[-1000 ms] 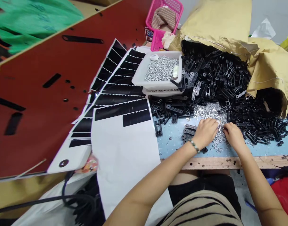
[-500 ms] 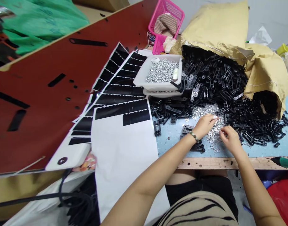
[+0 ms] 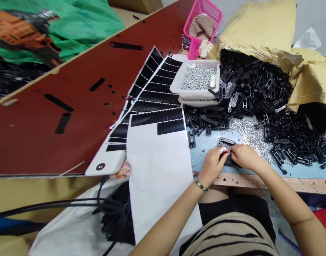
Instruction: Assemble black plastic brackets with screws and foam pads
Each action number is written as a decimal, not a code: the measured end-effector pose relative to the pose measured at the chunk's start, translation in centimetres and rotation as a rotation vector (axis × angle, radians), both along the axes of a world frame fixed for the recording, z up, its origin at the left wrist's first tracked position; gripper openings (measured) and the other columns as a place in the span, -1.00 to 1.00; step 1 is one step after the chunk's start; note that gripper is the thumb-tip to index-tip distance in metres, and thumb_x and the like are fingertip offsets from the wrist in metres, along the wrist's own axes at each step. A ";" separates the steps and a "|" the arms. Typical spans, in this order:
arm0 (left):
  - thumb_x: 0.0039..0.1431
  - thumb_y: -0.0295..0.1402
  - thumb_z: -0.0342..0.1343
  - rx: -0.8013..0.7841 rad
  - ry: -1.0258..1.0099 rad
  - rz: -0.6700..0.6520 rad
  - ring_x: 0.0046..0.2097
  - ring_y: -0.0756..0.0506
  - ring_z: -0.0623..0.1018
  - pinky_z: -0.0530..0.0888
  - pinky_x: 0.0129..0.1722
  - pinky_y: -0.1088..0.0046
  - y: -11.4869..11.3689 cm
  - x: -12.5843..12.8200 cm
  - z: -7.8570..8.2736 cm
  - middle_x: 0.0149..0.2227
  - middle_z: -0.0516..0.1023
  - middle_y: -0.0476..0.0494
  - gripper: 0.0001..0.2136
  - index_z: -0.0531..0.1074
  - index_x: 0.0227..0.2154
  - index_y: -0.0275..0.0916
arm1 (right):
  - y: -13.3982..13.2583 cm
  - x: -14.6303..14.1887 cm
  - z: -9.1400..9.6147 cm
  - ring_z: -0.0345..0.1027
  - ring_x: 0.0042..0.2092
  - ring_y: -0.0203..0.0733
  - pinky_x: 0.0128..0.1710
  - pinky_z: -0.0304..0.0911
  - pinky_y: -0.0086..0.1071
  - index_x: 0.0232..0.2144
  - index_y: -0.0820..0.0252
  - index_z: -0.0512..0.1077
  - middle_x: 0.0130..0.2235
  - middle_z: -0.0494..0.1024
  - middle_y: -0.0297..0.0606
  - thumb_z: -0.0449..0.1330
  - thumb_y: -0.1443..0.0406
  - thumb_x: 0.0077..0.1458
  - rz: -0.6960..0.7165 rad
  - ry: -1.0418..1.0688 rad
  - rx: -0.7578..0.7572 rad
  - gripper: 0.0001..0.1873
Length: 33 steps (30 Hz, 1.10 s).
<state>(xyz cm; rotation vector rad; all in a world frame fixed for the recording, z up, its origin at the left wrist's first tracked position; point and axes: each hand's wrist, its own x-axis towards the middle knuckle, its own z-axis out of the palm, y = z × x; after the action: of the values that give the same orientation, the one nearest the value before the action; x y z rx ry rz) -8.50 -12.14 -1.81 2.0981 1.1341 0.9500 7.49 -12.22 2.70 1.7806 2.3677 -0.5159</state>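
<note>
My left hand (image 3: pixel 214 163), with a white wrap on a fingertip and a beaded bracelet (image 3: pixel 200 183) at the wrist, is closed in a pinch over a small group of black plastic arms (image 3: pixel 226 142). Close beside it, my right hand (image 3: pixel 244 156) also has its fingertips pressed together over the same group. Whatever lies between the fingers is too small or hidden to make out. Behind and right of the hands spreads a pile of tiny silver nuts (image 3: pixel 249 131). Beyond it lies a big heap of black plastic arms (image 3: pixel 255 89).
A white tub (image 3: pixel 176 89) of silver screws stands at the back. Torn brown paper sacks (image 3: pixel 261 28) spill the black parts. Sheets with black strips (image 3: pixel 157 160) lie to my left, against a red board (image 3: pixel 99 117). Past the board rests an orange power tool (image 3: pixel 21 32).
Both hands have moved from the nut pile toward the front left, over the small group of black arms, and come together. The view has shifted left, showing more of the orange tool.
</note>
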 end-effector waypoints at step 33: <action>0.22 -0.22 0.06 0.074 0.330 -0.290 0.32 -0.27 0.09 0.17 0.25 0.03 3.6 0.0 2.2 0.30 0.10 -0.27 -0.50 0.15 0.20 -0.17 | -5.1 3.7 -3.1 0.32 -0.24 -0.21 -0.21 0.26 -0.35 -0.28 0.12 0.34 -0.29 0.41 -0.26 -0.03 0.30 0.26 -0.153 0.672 0.264 -0.85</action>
<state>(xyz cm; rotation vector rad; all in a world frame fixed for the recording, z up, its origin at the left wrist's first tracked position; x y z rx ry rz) -8.45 -8.59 0.38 2.4601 0.9186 0.5307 11.15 -17.30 -0.38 2.1800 2.8420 -0.9988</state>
